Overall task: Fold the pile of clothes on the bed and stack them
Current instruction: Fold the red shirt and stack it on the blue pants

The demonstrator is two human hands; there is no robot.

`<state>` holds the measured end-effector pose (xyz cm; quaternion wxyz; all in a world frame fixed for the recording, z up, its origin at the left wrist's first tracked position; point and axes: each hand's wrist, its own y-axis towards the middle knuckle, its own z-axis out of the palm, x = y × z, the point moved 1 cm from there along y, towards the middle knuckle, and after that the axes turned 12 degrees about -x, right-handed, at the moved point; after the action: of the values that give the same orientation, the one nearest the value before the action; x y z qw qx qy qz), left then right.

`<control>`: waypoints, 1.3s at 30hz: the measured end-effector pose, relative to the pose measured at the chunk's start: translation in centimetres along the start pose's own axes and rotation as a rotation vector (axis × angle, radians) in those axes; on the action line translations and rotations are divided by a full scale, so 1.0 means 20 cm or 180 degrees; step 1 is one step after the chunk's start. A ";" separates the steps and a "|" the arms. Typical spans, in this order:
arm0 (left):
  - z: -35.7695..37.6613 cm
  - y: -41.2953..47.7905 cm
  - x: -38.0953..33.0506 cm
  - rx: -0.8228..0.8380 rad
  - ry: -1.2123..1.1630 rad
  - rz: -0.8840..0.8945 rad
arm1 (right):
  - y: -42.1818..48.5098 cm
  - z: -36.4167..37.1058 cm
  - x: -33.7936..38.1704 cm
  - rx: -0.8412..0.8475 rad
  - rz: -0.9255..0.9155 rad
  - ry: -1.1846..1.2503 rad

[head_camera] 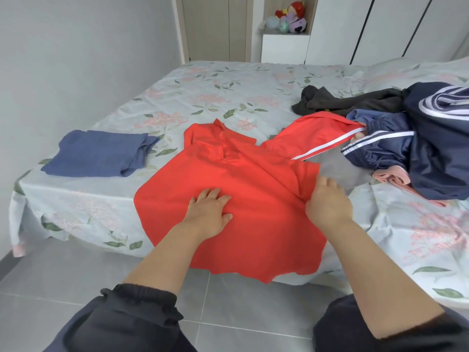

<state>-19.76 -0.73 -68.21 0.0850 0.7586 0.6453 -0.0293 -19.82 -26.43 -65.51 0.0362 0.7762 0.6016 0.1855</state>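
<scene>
A red polo shirt (243,179) lies spread face up on the bed (228,85), its hem hanging over the near edge. My left hand (210,212) presses flat on the middle of the shirt with straight fingers. My right hand (328,201) grips the shirt's right side edge, fingers curled round the fabric. The right sleeve with white stripes (319,135) stretches toward the pile of unfolded clothes (418,138) at the right. A folded blue garment (99,154) lies at the left of the bed.
The pile holds a navy striped jacket (436,148), a dark grey garment (342,100) and something pink (396,179). Grey tiled floor (50,288) lies below the bed edge. A wall stands to the left, and wardrobes and a shelf with plush toys (289,19) behind.
</scene>
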 end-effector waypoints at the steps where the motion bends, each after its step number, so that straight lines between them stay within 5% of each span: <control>1: 0.00 0.00 -0.01 -0.0106 -0.0062 0.0041 | -0.01 0.02 0.03 -0.0250 -0.0230 0.0147; 9: 0.02 0.05 0.00 -0.0236 -0.0160 0.0086 | 0.03 0.13 0.07 -0.0355 0.0215 0.0874; 15: 0.00 0.16 0.05 0.0021 -0.0044 0.0032 | 0.22 0.06 0.22 0.0566 -0.0795 -0.0194; 17: -0.01 0.20 0.08 0.0015 -0.0080 0.0005 | 0.37 -0.02 0.27 0.0441 -0.0145 0.0633; 20: -0.02 0.22 0.11 -0.0064 -0.0222 0.0009 | 0.64 -0.14 0.23 -0.1061 0.1346 0.2391; 23: -0.06 0.24 0.13 -0.0497 -0.0362 0.0056 | 0.72 -0.10 0.18 -0.1080 0.1660 0.2190; 25: -0.10 0.26 0.18 -0.0890 -0.0337 -0.0132 | 0.64 -0.03 0.21 -0.1124 0.1260 0.1527; 27: -0.14 0.28 0.27 -0.1099 -0.0379 -0.0689 | 0.48 0.08 0.29 -0.1078 0.0239 0.1198; 30: -0.14 0.28 0.46 -0.1030 -0.0865 -0.1685 | 0.18 0.28 0.42 -0.0125 -0.1042 0.0754; 33: -0.12 0.26 0.57 -0.1143 -0.1074 -0.2115 | 0.02 0.43 0.44 0.0370 -0.1347 0.0215; 35: -0.13 0.26 0.56 -0.1367 -0.1177 -0.1921 | 0.02 0.44 0.45 0.0258 -0.1248 0.0170; 39: -0.11 0.26 0.41 -0.1096 -0.1056 -0.0512 | 0.05 0.43 0.47 0.0164 -0.1107 0.0312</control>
<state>-13.50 6.88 -66.84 0.3152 0.6640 0.6762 -0.0497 -14.09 -16.34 -71.00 0.0185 0.6511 0.7323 0.1986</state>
